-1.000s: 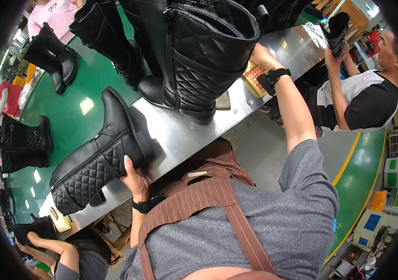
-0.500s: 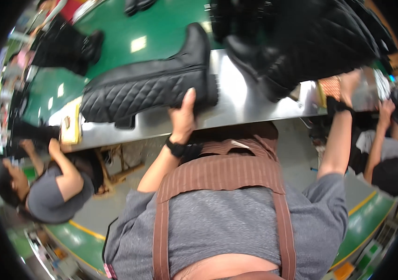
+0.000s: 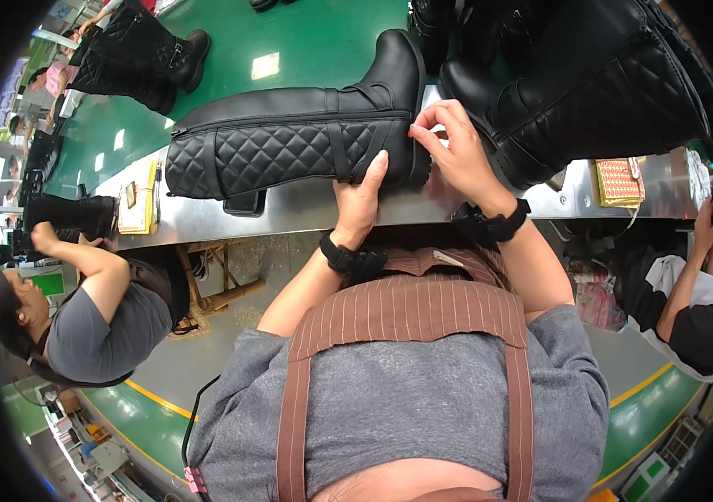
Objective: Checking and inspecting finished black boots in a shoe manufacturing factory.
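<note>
On the steel bench, a quilted black boot (lying sideways) is gripped by the left hand while its heel is pinched by right hand fingers, seemingly under inspection.

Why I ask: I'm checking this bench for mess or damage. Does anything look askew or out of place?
Nothing looks damaged or spilled. The quilted black boot lies on its side along the steel bench edge, while the boots beside it stand upright; the left hand and right hand both touch its ankle.
</note>
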The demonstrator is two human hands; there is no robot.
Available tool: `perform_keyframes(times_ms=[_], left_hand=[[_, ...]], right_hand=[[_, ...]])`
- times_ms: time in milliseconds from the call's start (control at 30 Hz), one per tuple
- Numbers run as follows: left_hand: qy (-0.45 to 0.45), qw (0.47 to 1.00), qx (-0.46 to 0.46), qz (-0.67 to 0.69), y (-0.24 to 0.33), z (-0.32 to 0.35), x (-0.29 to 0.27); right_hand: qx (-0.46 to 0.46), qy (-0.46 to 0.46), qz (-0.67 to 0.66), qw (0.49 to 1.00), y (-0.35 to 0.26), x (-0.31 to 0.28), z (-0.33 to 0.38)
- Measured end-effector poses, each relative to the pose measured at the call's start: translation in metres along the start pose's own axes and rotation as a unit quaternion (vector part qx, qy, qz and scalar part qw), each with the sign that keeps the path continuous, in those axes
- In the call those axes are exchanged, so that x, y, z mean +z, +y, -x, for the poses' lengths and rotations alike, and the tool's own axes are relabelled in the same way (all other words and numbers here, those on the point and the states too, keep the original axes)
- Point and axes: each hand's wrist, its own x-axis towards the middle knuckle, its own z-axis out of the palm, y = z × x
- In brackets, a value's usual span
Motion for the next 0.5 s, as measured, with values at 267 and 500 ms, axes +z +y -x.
perform_keyframes(times_ms=[267, 500], left_hand=[[-0.005, 0.999, -0.005, 0.039, 0.000, -0.008, 0.002], [0.037, 0.994, 0.031, -0.096, 0.024, 0.000, -0.004]], right_hand=[[0.012, 0.075, 0.049, 0.996, 0.001, 0.010, -0.017], [-0.402, 0.239, 0.201, 0.861, -0.039, -0.064, 0.058]])
